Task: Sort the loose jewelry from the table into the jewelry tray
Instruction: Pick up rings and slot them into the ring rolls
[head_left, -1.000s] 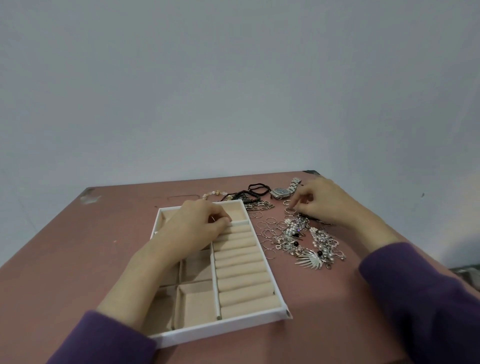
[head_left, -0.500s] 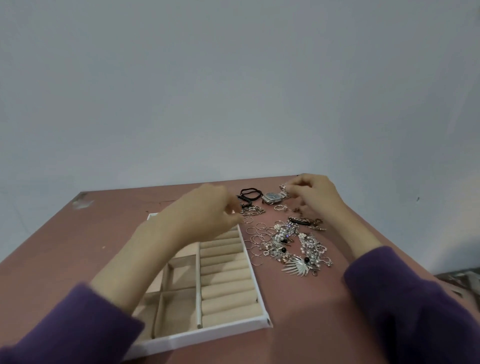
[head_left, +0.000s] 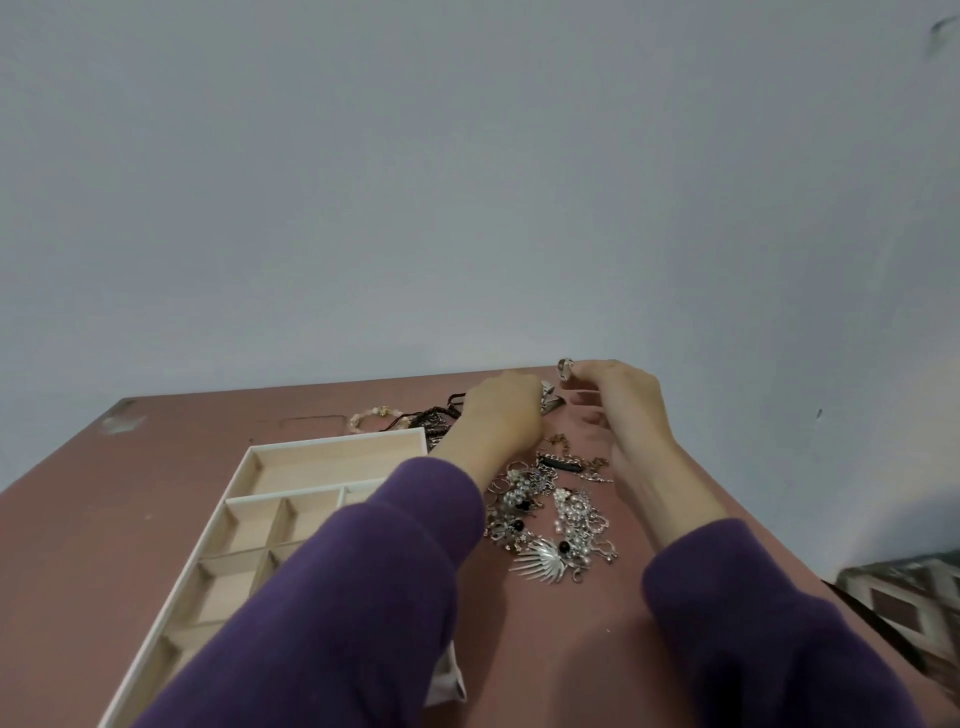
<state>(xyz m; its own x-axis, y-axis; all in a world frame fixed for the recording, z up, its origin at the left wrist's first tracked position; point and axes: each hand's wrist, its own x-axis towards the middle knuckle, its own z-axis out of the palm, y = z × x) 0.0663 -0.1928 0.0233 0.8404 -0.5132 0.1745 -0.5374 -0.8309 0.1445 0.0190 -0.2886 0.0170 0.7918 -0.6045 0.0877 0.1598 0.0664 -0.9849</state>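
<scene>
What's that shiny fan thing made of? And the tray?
The fan-shaped piece looks like polished silver-coloured metal: it glints and has thin stiff prongs. The tray seems to have a white rigid frame, perhaps wood or card, with matte beige lining that looks like soft fabric.

Jewelry heap (head_left: 550, 514) is crowding wrist-side of the fingers (head_left: 589, 370); tray (head_left: 244, 470) sitting left; desk (head_left: 156, 457) lying bare beyond.

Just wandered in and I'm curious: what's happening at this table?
A person in purple sleeves is sorting jewelry. The right hand pinches one end of a silver watch near the table's far edge; the left hand is at its other end. A tangled pile lies beside the tray, not yet sorted.
</scene>
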